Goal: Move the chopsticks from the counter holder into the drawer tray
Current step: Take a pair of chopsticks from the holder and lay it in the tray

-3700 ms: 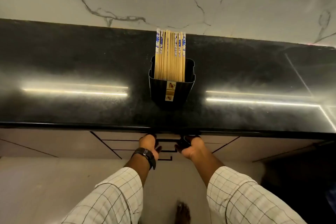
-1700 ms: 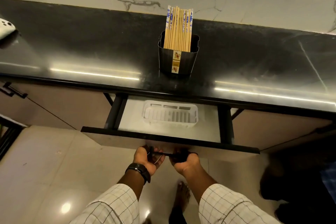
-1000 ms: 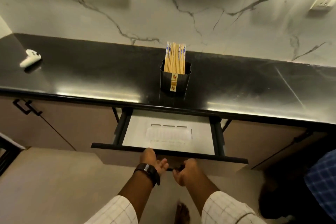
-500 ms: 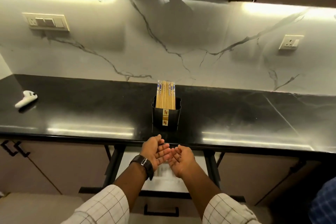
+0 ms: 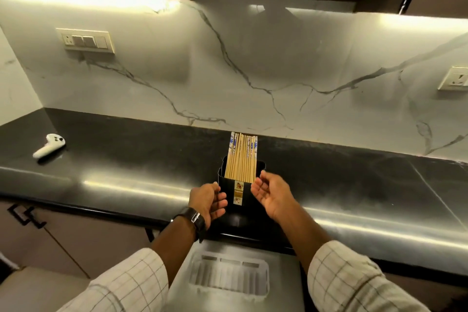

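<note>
So one black holder (image 5: pixel 238 192) is sitting mid-frame on the dark counter (image 5: pixel 126 170), packed with a tight bundle of chopsticks (image 5: pixel 241 157). I can't count them exactly, but it's well over a dozen. Most are looking like plain pale wood, and a few at the edges are showing blue-and-white patterned tops. Two hands are flanking the holder: the left hand (image 5: pixel 207 201) and the right hand (image 5: pixel 272 194), both with fingers spread and gripping nothing, just beside its walls. One white slotted tray (image 5: pixel 229 272) is lying in the open drawer (image 5: pixel 283 294) at the bottom center. One white controller (image 5: pixel 49 145) is sitting at the left.
</note>
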The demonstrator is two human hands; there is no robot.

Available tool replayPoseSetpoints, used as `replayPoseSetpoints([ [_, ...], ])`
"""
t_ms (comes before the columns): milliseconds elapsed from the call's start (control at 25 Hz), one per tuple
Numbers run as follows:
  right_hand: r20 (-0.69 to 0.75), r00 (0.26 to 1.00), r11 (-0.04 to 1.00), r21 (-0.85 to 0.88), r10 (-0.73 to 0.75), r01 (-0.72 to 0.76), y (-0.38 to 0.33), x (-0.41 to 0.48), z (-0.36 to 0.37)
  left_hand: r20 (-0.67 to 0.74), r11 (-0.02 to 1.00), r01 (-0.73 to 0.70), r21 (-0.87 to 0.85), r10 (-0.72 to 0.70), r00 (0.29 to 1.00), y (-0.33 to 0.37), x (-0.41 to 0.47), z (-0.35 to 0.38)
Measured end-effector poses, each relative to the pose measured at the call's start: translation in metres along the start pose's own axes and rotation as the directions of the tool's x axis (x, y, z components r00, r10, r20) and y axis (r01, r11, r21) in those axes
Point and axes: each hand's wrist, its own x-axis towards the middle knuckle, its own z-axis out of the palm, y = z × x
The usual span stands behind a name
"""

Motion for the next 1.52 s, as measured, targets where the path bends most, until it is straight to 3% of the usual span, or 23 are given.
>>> replayPoseSetpoints([
  [200,-0.031,0.978,0.936,-0.296,-0.206,0.188,-0.042,0.036,0.026,0.012,0.998,-0.065,-0.006,0.065,0.998,0.034,0.026,0.006],
  [400,-0.048,0.912,0.741,-0.601,-0.408,0.3,-0.058,0.072,0.042,0.043,0.99,-0.137,0.028,0.136,0.99,0.067,0.059,0.009],
  [640,0.054,0.919,0.553,-0.784,-0.39,0.281,-0.061,0.111,0.067,0.183,0.982,-0.19,-0.001,0.187,0.965,0.092,0.095,0.015],
  [920,-0.026,0.895,0.552,-0.795,-0.446,0.251,-0.052,0.146,0.073,0.256,0.985,-0.166,-0.035,0.17,0.952,0.085,0.118,0.024],
  [1240,0.045,0.837,0.461,-0.818,-0.546,0.345,-0.053,0.142,0.072,0.238,0.983,-0.171,-0.071,0.183,0.954,0.081,0.119,0.035],
  [1400,0.065,0.763,0.428,-0.796,-0.643,0.428,-0.059,0.122,0.067,0.257,0.962,-0.268,-0.044,0.271,0.928,0.078,0.11,0.042],
  [1520,0.144,0.662,0.366,-0.738,-0.735,0.567,-0.068,0.094,0.071,0.321,0.874,-0.472,0.116,0.417,0.851,0.079,0.098,0.051],
])
